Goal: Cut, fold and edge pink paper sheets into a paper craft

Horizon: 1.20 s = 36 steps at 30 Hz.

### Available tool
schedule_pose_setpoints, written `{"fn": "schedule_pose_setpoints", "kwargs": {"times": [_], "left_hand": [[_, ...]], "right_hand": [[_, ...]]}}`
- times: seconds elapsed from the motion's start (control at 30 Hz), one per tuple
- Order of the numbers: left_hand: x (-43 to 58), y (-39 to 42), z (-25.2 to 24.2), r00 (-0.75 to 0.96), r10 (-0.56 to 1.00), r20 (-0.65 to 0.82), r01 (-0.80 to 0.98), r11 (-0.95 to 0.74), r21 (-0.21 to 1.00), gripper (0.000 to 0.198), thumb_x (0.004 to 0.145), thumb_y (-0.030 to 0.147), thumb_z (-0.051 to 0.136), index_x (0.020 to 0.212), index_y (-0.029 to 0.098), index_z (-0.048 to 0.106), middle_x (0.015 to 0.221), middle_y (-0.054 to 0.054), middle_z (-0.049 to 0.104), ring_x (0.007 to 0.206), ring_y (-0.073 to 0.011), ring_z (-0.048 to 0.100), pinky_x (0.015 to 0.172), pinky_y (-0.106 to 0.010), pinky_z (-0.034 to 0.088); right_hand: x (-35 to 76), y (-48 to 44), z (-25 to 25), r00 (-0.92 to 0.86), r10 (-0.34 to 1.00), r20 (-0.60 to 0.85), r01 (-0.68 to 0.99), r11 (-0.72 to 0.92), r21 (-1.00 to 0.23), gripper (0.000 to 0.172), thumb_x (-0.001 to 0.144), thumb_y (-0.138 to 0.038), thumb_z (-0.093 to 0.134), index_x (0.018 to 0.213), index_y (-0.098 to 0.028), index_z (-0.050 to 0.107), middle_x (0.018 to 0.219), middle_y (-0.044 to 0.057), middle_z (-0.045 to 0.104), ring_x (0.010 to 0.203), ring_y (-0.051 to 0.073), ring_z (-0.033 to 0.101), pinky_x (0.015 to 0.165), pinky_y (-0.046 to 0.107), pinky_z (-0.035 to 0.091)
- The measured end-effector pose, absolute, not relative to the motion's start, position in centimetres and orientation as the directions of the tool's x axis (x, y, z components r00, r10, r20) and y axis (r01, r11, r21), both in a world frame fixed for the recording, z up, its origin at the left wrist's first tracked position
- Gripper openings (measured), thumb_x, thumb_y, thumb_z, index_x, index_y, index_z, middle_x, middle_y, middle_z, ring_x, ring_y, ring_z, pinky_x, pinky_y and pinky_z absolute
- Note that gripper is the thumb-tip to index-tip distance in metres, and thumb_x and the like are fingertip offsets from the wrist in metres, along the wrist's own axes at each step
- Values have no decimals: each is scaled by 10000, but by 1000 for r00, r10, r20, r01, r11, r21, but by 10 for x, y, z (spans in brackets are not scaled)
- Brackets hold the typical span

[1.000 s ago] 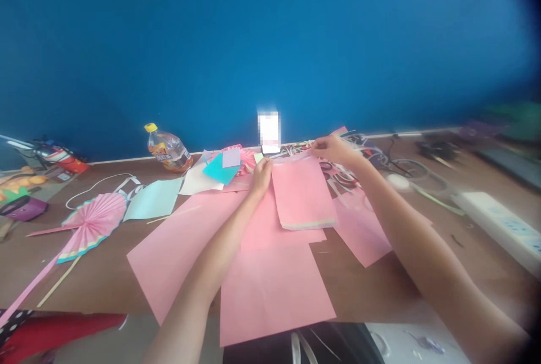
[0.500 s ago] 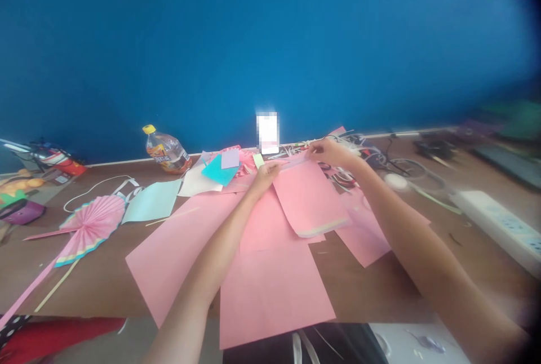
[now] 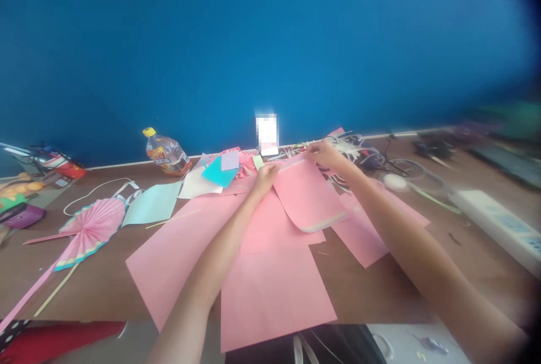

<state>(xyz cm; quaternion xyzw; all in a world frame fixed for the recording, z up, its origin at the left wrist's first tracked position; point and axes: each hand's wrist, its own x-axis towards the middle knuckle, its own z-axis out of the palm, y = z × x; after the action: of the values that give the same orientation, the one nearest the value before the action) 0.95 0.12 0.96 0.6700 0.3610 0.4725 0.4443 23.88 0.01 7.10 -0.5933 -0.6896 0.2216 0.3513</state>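
Observation:
A pink sheet of paper [image 3: 310, 198] with a pale strip along its near edge is held at its far edge by both hands. My left hand [image 3: 267, 177] pinches the far left corner. My right hand [image 3: 324, 154] grips the far right part, fingers bent around the edge. Beneath and around it lie larger pink sheets [image 3: 274, 296], one reaching past the table's front edge. To the left rests a pleated pink paper fan [image 3: 95, 223] with a blue and yellow rim. Turquoise and lilac paper pieces [image 3: 220, 171] sit just left of my left hand.
A lit phone [image 3: 267, 134] leans on the blue wall. A bottle with a yellow cap [image 3: 167, 152] stands tilted at back left. On the right are a white power strip [image 3: 499, 220], cables and paper scraps [image 3: 357, 150]. A pale blue sheet [image 3: 152, 203] lies beside the fan.
The near edge of the held pink sheet has shifted slightly up and left. Both hands keep nearly the same places and their grip.

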Motion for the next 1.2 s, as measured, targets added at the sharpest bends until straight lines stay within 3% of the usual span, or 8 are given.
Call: {"fn": "schedule_pose_setpoints", "kwargs": {"times": [0.4, 0.63, 0.9, 1.03, 1.2], "left_hand": [[9, -4, 15, 298, 908, 294, 95, -334, 938, 442, 857, 485, 503, 1086, 145, 667, 1105, -90, 676, 1059, -232, 581, 968, -341, 398], [9, -3, 13, 322, 901, 291, 72, -330, 941, 412, 829, 465, 553, 1039, 134, 681, 1075, -108, 680, 1045, -234, 590, 946, -347, 412], [10, -1, 7, 503, 853, 139, 84, -208, 974, 446, 780, 396, 631, 1149, 145, 626, 989, -94, 696, 887, -202, 629, 834, -330, 453], [10, -6, 16, 536, 834, 132, 51, -189, 981, 396, 775, 434, 627, 1039, 143, 673, 1000, -92, 687, 891, -201, 619, 815, -311, 447], [11, -11, 20, 560, 823, 100, 88, -179, 980, 404, 758, 490, 620, 906, 119, 678, 812, -45, 664, 743, -157, 579, 693, -258, 417]], "right_hand": [[233, -4, 74, 19, 981, 195, 515, 157, -843, 295, 645, -444, 615, 653, -150, 601, 535, 7, 517, 514, 116, 418, 480, 251, 317], [238, -7, 79, -50, 976, 213, 585, 201, -786, 265, 676, -418, 594, 687, -154, 612, 545, 3, 527, 503, 111, 416, 481, 248, 321], [240, 0, 71, -107, 956, 275, 570, 285, -770, 191, 674, -344, 592, 676, -154, 614, 663, 24, 621, 617, 137, 532, 552, 243, 379], [227, -8, 78, -225, 930, 290, 548, 367, -752, 173, 697, -327, 569, 676, -160, 609, 667, 21, 619, 621, 135, 532, 569, 249, 387], [207, -18, 80, -319, 907, 276, 547, 414, -728, 119, 697, -280, 552, 655, -171, 575, 666, 11, 610, 639, 134, 537, 593, 252, 385]]}}
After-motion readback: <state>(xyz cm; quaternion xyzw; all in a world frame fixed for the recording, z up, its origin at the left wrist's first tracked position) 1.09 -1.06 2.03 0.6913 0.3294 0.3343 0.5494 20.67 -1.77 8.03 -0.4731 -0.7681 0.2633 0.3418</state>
